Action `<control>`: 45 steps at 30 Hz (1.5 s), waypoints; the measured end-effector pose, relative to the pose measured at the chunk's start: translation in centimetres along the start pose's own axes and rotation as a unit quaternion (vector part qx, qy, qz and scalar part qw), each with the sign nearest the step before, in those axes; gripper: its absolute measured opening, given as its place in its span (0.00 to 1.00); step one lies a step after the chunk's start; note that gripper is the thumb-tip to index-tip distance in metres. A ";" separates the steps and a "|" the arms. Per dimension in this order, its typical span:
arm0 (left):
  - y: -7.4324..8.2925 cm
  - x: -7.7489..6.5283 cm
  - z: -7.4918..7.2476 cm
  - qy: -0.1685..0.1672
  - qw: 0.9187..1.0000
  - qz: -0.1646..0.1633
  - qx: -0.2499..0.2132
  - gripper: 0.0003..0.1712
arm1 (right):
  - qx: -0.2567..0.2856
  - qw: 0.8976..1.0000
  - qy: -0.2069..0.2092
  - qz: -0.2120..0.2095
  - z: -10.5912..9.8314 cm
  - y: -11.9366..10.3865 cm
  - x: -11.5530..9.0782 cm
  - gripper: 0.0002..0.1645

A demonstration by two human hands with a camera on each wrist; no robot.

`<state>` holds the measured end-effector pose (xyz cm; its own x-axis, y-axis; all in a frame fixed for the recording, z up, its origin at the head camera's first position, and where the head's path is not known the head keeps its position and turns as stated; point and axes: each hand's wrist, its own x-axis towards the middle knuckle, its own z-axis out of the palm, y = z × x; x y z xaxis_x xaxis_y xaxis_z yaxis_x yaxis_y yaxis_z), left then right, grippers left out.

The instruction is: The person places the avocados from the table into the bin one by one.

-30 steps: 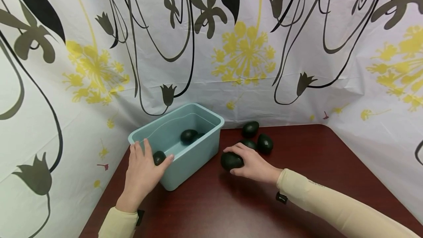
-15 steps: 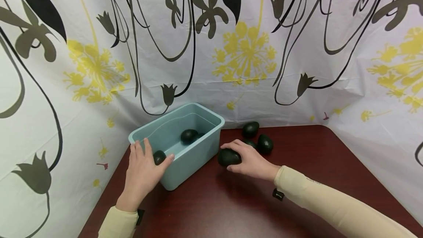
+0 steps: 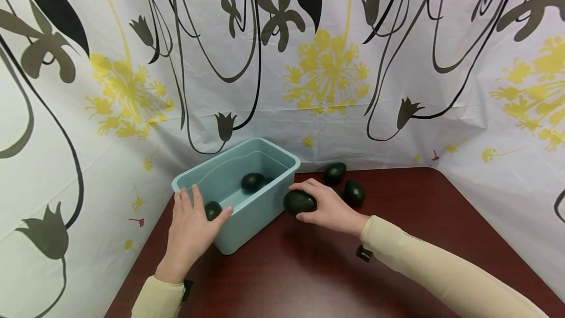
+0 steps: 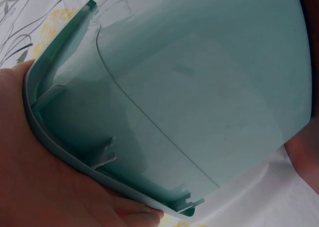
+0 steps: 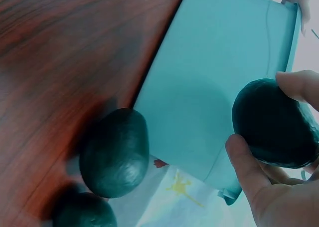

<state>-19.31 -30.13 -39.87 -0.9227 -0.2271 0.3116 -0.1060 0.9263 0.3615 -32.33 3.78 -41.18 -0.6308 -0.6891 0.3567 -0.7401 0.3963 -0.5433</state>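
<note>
Right hand (image 3: 331, 207) curled round held avocado (image 3: 299, 203), just right of bin (image 3: 258, 220); left hand (image 3: 190, 232) spread, straight-fingered, on its near end. Only head view shows avocados inside (image 3: 252, 182); only left wrist, under-rim ribs (image 4: 49, 96).

A glossy, dark-green avocado (image 3: 300, 202) is held raised just right of the upright pale-blue bin (image 3: 258, 227). Three others (image 3: 252, 182) are contained inside the bin; three more (image 3: 354, 192) are grouped to its right.

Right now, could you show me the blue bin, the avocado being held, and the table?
Blue bin (image 3: 261, 217): head view, outer side wall.
Held avocado (image 5: 273, 123): right wrist view, middle of skin.
Table (image 3: 287, 278): head view, bare reddish-brown top.
</note>
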 end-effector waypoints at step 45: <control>-0.1 0.1 0.1 -0.002 1.000 -0.004 -0.002 0.73 | 0.064 0.997 0.033 -0.015 -0.8 -2.4 3.8 0.37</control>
<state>-19.38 -30.19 -39.93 -0.9233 -0.2339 0.3046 -0.1124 0.9230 0.3681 -33.14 0.73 -37.93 -0.6259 -0.6565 0.4210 -0.7258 0.2927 -0.6226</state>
